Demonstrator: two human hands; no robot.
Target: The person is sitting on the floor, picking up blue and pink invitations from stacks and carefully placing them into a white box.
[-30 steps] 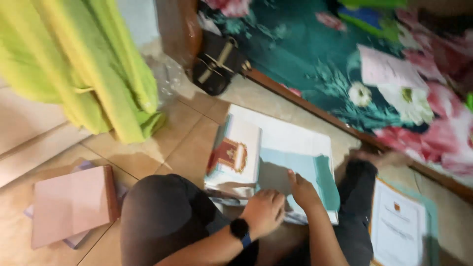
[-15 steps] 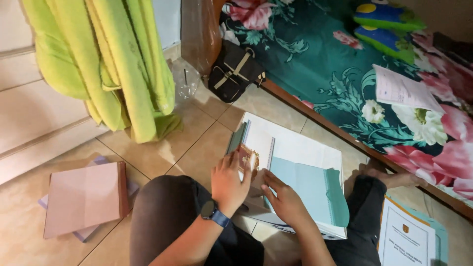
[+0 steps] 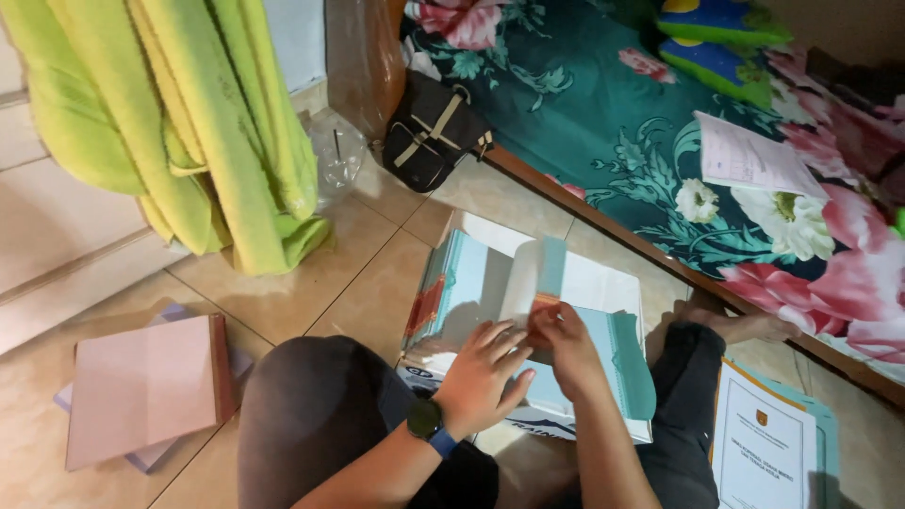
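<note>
Head view, the only one. I sit on the tiled floor (image 3: 311,292), knees bent, with a stack of thin teal booklets (image 3: 617,363) lying on a white box (image 3: 603,283) in front of me, between my legs.

My left hand (image 3: 485,372), smartwatch (image 3: 424,419) on the wrist, rests flat on the stack, fingers (image 3: 504,339) spread and pressing down on the lower covers. My right hand (image 3: 566,344) pinches the bottom edge of one raised teal cover (image 3: 542,269), thumb and fingertips closed on it; that cover stands nearly upright, curling a little at the top. Another opened booklet (image 3: 452,297) leans off to the left side, an orange-red emblem showing on its face.

Handling, my judgement: these are paper or thin card, light, floppy, bend easily, corners crease if yanked. Covers look smooth, likely to slide over each other, so the flat hand holding the pile makes sense. Best hold looks like the free edge or a corner, pinched; the spine side for lifting a whole one.

Around: pink folder (image 3: 146,386) on the floor at my left, over some pale sheets. Green cloth (image 3: 198,132) hangs at upper left. Black bag (image 3: 434,137) leans by the bed edge. Floral bedspread (image 3: 613,123) carries a loose paper (image 3: 754,160). White printed document (image 3: 764,443) lies near my right knee.
</note>
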